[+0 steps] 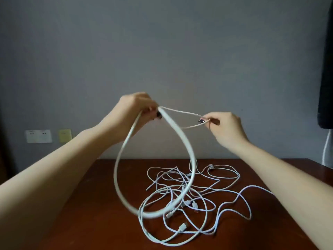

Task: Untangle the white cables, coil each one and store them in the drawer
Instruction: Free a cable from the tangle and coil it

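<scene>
My left hand (137, 107) is raised above the table and grips the top of a large hanging loop of white cable (187, 150); the loop is blurred and reaches down to the table. A short stretch of the same cable runs rightward to my right hand (223, 125), which pinches it between thumb and fingertips. Beneath the loop, a tangle of several thin white cables (194, 192) with plug ends lies spread on the dark red-brown table (93, 204). No drawer is visible.
A grey wall stands behind the table, with white sockets (38, 136) and a yellowish plate (65, 135) low at the left. A dark object (326, 69) hangs at the right edge. One cable strand (259, 187) trails toward the table's right side.
</scene>
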The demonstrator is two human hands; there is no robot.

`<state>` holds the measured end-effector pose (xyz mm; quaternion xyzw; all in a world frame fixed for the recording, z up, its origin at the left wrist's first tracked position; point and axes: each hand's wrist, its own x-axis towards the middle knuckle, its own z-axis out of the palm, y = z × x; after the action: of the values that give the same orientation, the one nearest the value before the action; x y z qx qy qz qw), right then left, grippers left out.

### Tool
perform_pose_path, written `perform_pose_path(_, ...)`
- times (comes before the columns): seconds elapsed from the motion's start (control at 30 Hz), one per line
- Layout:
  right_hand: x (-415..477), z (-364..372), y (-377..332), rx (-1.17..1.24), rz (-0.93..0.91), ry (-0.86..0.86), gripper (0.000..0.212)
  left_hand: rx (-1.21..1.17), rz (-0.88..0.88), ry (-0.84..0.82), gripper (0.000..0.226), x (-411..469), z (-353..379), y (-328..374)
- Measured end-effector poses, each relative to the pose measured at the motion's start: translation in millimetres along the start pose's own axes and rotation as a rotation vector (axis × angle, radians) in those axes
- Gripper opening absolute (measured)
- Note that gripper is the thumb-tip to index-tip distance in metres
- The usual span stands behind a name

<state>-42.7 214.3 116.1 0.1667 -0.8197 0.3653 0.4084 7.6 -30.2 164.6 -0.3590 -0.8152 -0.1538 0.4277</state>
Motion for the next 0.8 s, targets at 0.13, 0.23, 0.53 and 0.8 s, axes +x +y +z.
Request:
perform_pose_path(0.13,-7,-4,27,-0.069,-0.061,-0.021,0.014,0.341,0.195,-0.327,0.010,-26,43,-19)
perform_pose_path(0.23,-25,0,48,-0.191,-0.049,-0.201,0.014,0.657,0.252,-0.417,0.015,-37,76,-30)
perform_pose_path(0.53,-57,48,75,0.035,0.351,-0.345,0.032,0.452,-0.431,-0.454,0.028,-26,157,6)
perform_pose_path(0.8,-100,90,70,0.617,0.540,-0.217,0.033,-0.183,-0.460,-0.080,0.024,-93,200,44)
